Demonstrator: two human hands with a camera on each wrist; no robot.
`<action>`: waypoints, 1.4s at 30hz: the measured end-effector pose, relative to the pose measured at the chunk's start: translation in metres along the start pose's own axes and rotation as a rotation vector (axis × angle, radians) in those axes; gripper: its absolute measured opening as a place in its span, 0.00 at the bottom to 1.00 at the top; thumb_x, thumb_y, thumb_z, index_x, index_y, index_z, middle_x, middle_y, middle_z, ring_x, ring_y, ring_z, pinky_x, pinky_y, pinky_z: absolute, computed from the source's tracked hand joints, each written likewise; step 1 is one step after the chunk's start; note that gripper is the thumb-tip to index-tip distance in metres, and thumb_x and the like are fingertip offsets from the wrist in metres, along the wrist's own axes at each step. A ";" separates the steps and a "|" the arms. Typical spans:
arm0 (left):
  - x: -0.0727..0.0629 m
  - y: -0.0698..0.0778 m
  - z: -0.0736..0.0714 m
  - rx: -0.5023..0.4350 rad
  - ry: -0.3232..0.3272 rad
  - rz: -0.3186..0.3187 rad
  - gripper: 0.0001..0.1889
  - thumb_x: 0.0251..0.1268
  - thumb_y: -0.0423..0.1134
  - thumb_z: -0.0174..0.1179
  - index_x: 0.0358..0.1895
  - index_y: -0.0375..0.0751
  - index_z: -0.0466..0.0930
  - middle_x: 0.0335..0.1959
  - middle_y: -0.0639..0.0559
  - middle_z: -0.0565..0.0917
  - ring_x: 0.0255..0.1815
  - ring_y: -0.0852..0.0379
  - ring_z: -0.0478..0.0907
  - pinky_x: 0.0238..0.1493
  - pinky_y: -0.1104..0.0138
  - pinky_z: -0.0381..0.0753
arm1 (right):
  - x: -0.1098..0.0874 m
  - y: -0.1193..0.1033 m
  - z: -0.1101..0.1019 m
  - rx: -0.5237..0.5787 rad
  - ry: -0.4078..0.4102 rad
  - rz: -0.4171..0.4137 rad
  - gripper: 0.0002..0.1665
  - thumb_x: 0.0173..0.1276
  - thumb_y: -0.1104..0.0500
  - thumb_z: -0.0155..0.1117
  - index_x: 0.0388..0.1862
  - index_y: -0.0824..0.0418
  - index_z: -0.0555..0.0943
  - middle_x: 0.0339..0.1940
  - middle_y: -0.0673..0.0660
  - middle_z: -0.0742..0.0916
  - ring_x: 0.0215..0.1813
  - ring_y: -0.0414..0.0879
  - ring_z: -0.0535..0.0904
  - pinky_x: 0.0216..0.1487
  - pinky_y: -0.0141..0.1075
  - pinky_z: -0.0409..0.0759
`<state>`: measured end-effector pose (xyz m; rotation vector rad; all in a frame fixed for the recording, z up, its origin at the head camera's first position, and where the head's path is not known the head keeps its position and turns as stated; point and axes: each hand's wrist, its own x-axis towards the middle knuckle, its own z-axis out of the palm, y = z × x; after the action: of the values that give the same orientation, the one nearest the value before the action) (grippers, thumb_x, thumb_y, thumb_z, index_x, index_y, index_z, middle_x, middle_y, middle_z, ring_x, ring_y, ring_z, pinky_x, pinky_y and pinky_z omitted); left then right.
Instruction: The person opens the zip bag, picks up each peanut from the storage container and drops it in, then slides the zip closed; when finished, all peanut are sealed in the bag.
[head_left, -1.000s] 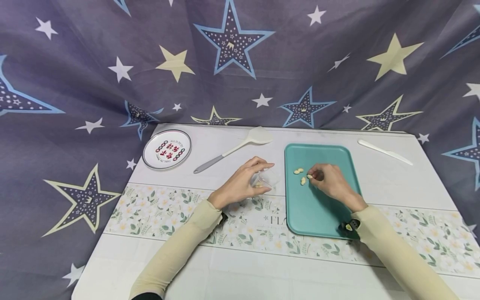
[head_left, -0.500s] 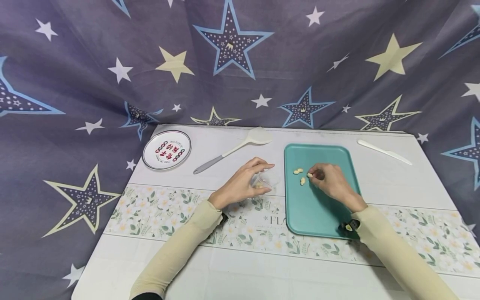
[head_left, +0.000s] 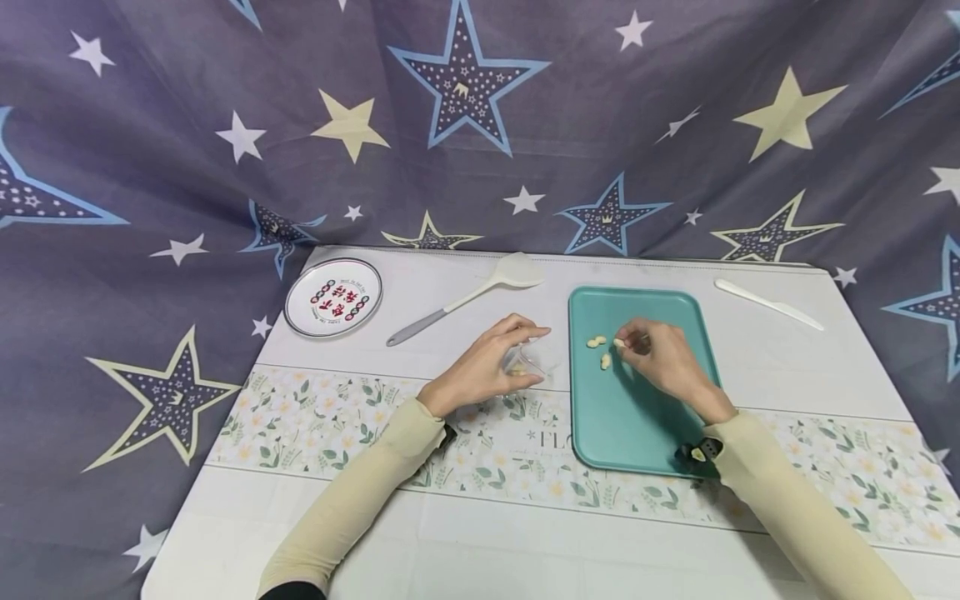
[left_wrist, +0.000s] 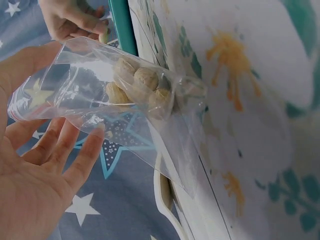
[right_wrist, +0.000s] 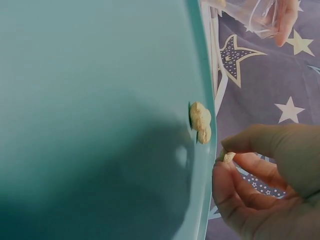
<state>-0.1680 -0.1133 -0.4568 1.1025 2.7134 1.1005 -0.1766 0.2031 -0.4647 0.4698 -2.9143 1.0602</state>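
Note:
My left hand [head_left: 491, 362] holds a clear plastic bag [left_wrist: 75, 70] between thumb and fingers, to the left of the tray. Several unshelled peanuts [left_wrist: 146, 79] lie together in the bag's lower end, seen through the film in the left wrist view. Over the teal tray [head_left: 630, 433], my right hand [head_left: 663, 358] pinches one peanut [right_wrist: 228, 157] between thumb and fingertips, which partly hide it. Two more peanuts lie on the tray just left of those fingertips: an upper peanut [head_left: 596, 342] and a lower peanut [head_left: 605, 362].
At the back left stands a white plate [head_left: 330, 292] with red lettering. A spatula [head_left: 487, 287] with a grey handle lies behind my left hand. To the right of the tray is a white knife [head_left: 768, 303]. A star-printed curtain [head_left: 480, 192] hangs along the table's far edge.
My right hand has risen slightly with the pinched peanut, a little away from the tray. The left hand and the bag have stayed in place.

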 end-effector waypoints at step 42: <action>-0.001 0.003 0.002 -0.022 -0.032 -0.006 0.36 0.65 0.45 0.74 0.75 0.44 0.73 0.66 0.52 0.75 0.68 0.54 0.75 0.72 0.56 0.77 | -0.002 -0.085 0.025 0.229 -0.094 -0.186 0.08 0.68 0.65 0.73 0.45 0.60 0.88 0.36 0.55 0.91 0.38 0.44 0.87 0.40 0.36 0.89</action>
<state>-0.1650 -0.1109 -0.4570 1.0981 2.6724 1.0997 -0.1483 0.1255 -0.4309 0.7991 -2.7669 1.3829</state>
